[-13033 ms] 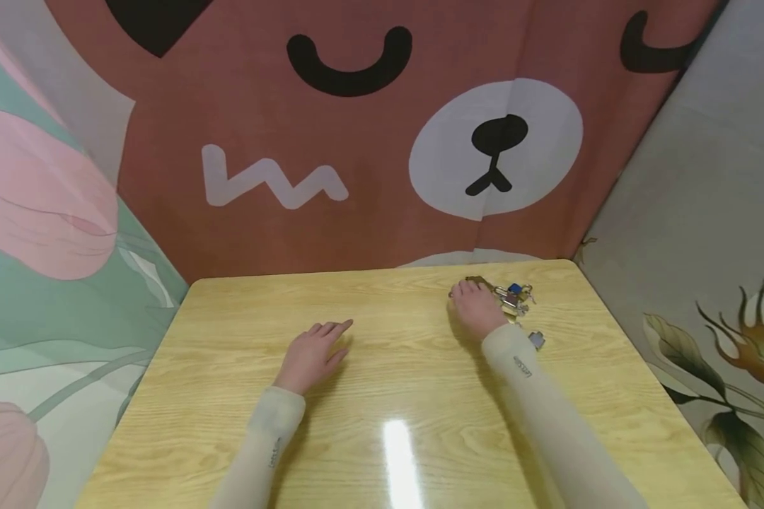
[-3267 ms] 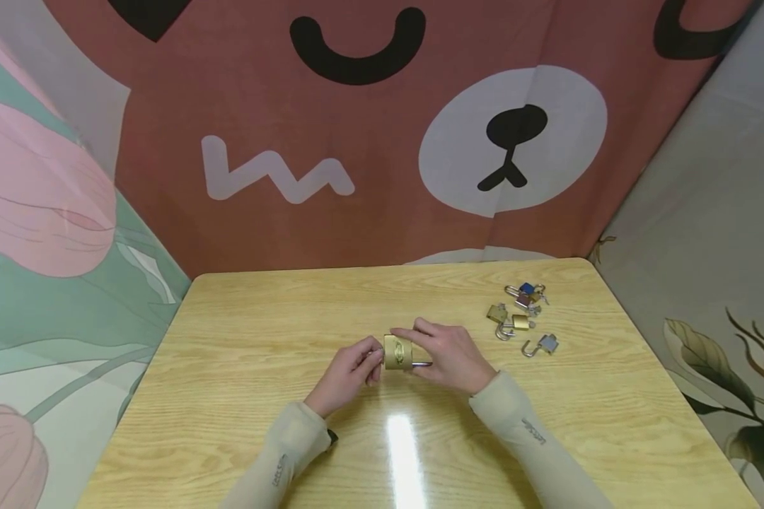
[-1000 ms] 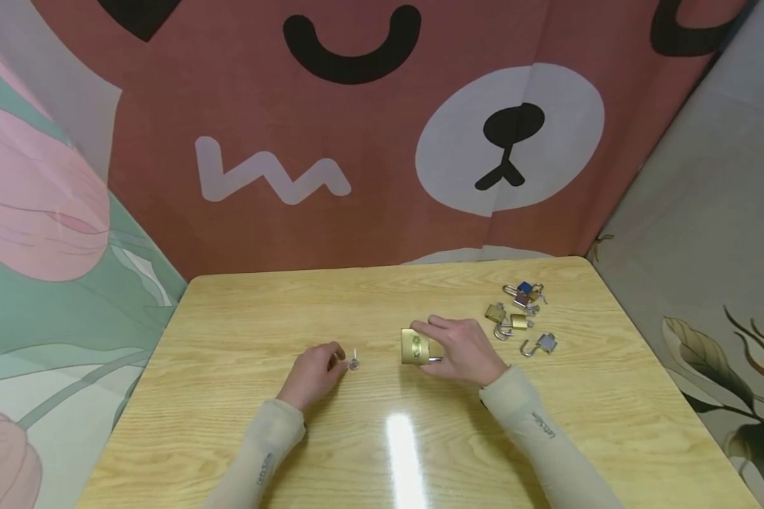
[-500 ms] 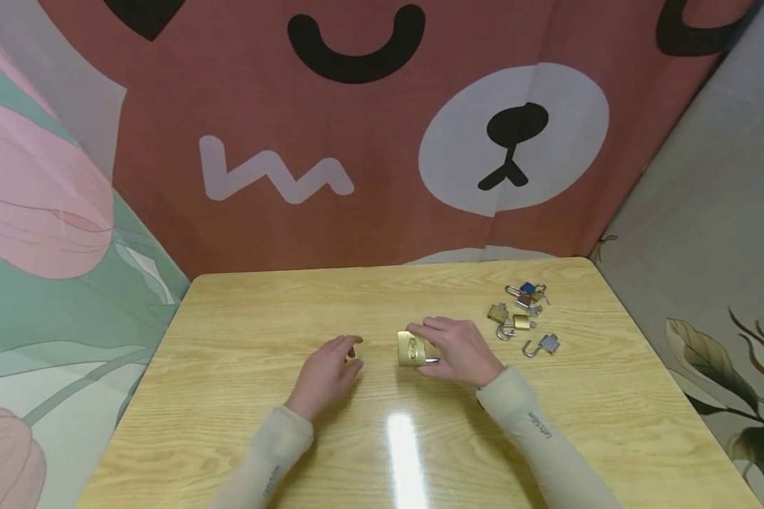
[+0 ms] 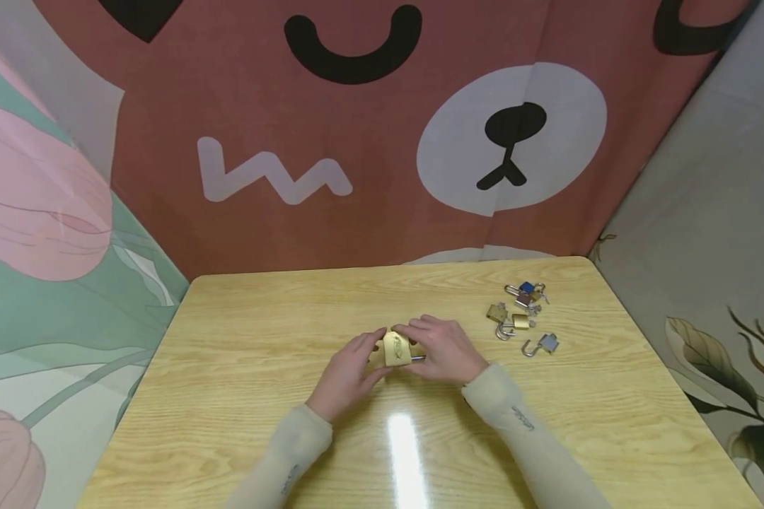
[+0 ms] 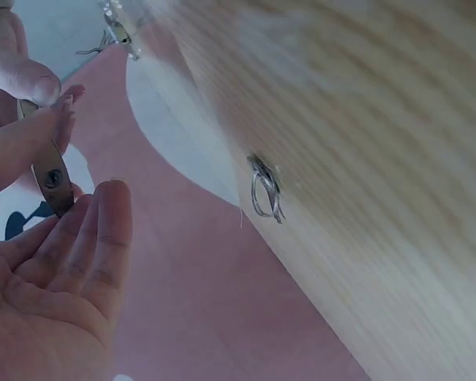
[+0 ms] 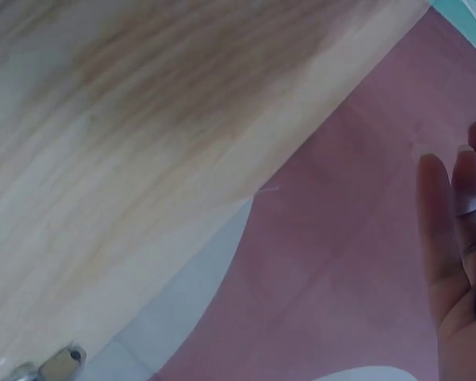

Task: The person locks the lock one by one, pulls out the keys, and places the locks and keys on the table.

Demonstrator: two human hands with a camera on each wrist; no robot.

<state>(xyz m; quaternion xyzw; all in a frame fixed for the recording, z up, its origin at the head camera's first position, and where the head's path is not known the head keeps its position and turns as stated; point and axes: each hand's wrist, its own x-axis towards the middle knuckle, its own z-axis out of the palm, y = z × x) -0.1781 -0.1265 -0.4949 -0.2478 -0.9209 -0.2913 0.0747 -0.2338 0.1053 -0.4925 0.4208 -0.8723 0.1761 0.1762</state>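
A brass padlock (image 5: 397, 349) is held between both hands above the middle of the table. My left hand (image 5: 344, 375) pinches its body between thumb and fingertips from the left. On the shackle side, my right hand (image 5: 447, 351) grips it, covering part of the steel shackle. The padlock's end with the keyhole (image 6: 54, 176) faces the left wrist camera. In that same view, a ring of keys (image 6: 265, 190) lies on the table, apart from the left hand. Only the right hand's fingers and a sliver of metal show in the right wrist view.
Several smaller padlocks lie at the table's back right: a blue one (image 5: 526, 288), a dark red one (image 5: 523, 300), brass ones (image 5: 521, 322) and a grey one (image 5: 550, 343) with its shackle out. A bear-patterned curtain (image 5: 261, 233) hangs behind the wooden table (image 5: 248, 304).
The right hand took the padlock from the pile earlier. The left hand, at the keyhole end 3.3 seconds ago, let the keys go on the table, then moved right and took hold of the padlock.
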